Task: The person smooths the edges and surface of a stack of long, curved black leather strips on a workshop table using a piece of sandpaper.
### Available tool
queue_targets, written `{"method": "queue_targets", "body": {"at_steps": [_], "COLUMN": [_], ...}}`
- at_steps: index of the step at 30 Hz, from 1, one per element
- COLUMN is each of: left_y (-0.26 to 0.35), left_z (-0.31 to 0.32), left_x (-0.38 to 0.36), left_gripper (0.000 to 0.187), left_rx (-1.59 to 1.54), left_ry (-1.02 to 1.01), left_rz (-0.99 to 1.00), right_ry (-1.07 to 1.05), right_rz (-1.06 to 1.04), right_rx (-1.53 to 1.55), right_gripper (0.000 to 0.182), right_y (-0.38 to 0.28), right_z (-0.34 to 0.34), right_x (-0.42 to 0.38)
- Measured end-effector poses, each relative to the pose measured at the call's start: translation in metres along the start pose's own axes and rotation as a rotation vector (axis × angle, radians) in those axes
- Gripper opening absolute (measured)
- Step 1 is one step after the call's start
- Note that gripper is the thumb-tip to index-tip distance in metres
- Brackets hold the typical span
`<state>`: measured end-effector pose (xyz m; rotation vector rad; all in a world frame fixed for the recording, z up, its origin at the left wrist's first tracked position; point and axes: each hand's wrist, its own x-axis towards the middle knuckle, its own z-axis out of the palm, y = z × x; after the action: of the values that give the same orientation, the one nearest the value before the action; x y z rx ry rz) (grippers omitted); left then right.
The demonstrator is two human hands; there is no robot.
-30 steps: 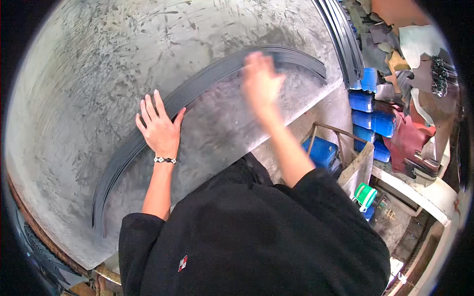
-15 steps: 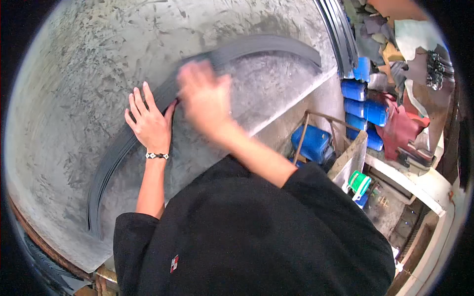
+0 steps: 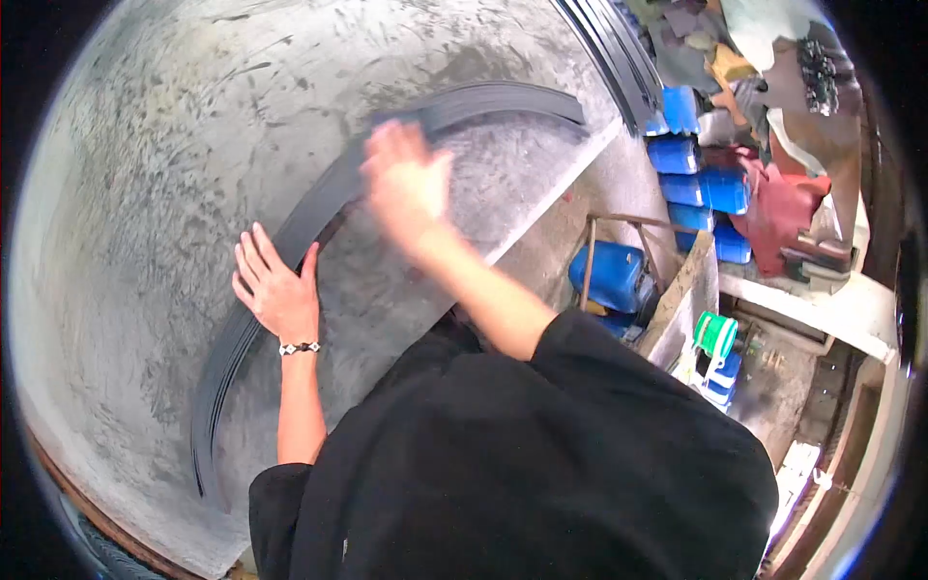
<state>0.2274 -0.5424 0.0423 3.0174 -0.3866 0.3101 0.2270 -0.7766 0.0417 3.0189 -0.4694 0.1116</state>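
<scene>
Our left hand (image 3: 275, 290) lies flat and open, pinning the stack of dark strips (image 3: 319, 208) to the desk (image 3: 145, 145) so it can't slide; right hand (image 3: 406, 184) is open too, blurred, skimming over them.

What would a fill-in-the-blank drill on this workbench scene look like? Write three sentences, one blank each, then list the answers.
1. The left hand lies flat on a bundle of long dark ____ on the grey table.
2. The left wrist wears a ____.
3. The jerrycans stacked right of the table are ____ in colour.

Missing words: strips; bracelet; blue
</scene>
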Motion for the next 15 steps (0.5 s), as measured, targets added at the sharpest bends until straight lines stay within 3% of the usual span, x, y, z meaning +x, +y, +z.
{"method": "queue_targets", "body": {"at_steps": [2, 3, 5, 8, 10, 12, 13, 15], "left_y": [0.0, -0.001, -0.001, 0.0, -0.001, -0.001, -0.002, -0.004], "left_z": [-0.003, -0.002, 0.003, 0.002, -0.001, 0.001, 0.002, 0.003], "left_x": [0.001, 0.001, -0.001, -0.001, 0.0, 0.001, -0.001, 0.001], "left_gripper": [0.093, 0.093, 0.092, 0.094, 0.094, 0.094, 0.094, 0.094], "left_rx": [0.016, 0.019, 0.026, 0.031, 0.035, 0.043, 0.048, 0.036], "left_ry": [-0.017, -0.012, -0.01, -0.014, -0.014, -0.017, -0.029, -0.051], "left_rz": [0.019, 0.027, 0.025, 0.031, 0.042, 0.051, 0.063, 0.064], "right_ry": [0.045, -0.024, -0.021, -0.086, -0.122, 0.028, 0.079, 0.108], "right_rz": [-0.284, -0.256, 0.056, 0.661, 0.643, 0.293, 0.137, -0.194], "right_rx": [0.151, 0.225, -0.034, 0.036, -0.238, -0.119, 0.006, 0.131], "right_gripper": [0.056, 0.054, 0.051, 0.038, 0.045, 0.057, 0.054, 0.052], "right_y": [-0.03, -0.003, 0.09, 0.261, 0.222, 0.097, 0.032, -0.021], "right_z": [-0.009, -0.009, -0.022, -0.012, -0.008, -0.013, -0.012, -0.022], "right_x": [-0.032, -0.02, 0.017, 0.05, 0.059, 0.045, 0.029, -0.01]}}
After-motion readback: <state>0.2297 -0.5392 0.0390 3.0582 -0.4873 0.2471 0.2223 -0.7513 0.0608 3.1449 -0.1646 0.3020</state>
